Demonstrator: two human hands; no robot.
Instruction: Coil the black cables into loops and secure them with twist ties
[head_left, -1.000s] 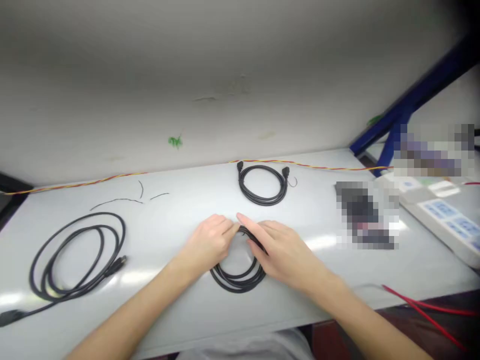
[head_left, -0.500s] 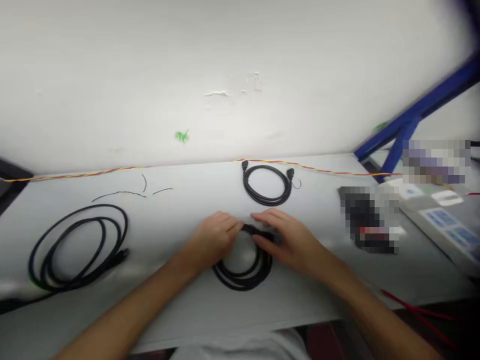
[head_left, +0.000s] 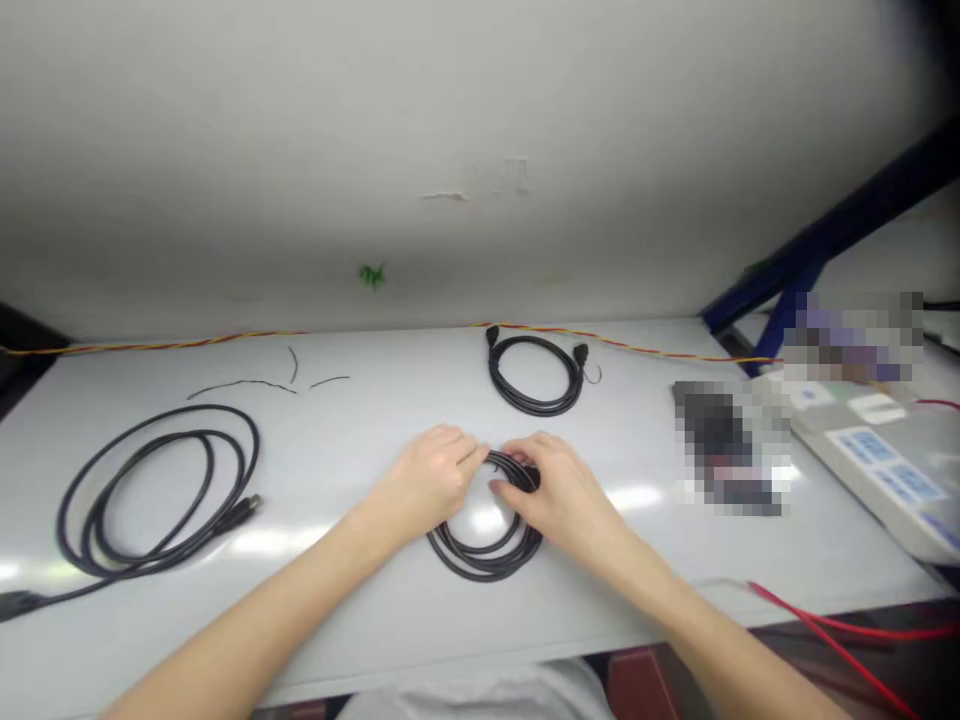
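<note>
A coiled black cable [head_left: 486, 576] lies on the table in front of me, held at its upper part between both hands. My left hand [head_left: 441, 474] is closed on the upper left of the coil, thumb and fingers pinched together. On the upper right, my right hand [head_left: 556, 484] curls its thumb and fingers around the loops, beside a dark connector partly hidden by them. A short thin dark end sticks out from the loops between my hands. Just beyond them rests a second black cable [head_left: 536, 408], neatly coiled with two plugs at the top.
A loosely coiled black cable [head_left: 161, 572] lies at the left. Thin black tie pieces [head_left: 244, 383] are scattered behind it. A twisted red-yellow wire [head_left: 180, 345] runs along the wall. To the right are a blurred-out dark item [head_left: 720, 440], a grey-white box [head_left: 885, 460] and red wires [head_left: 814, 615].
My right hand's fingers have drawn in closer around the coil's upper right. The left hand keeps its grip in nearly the same place. The view has shifted slightly.
</note>
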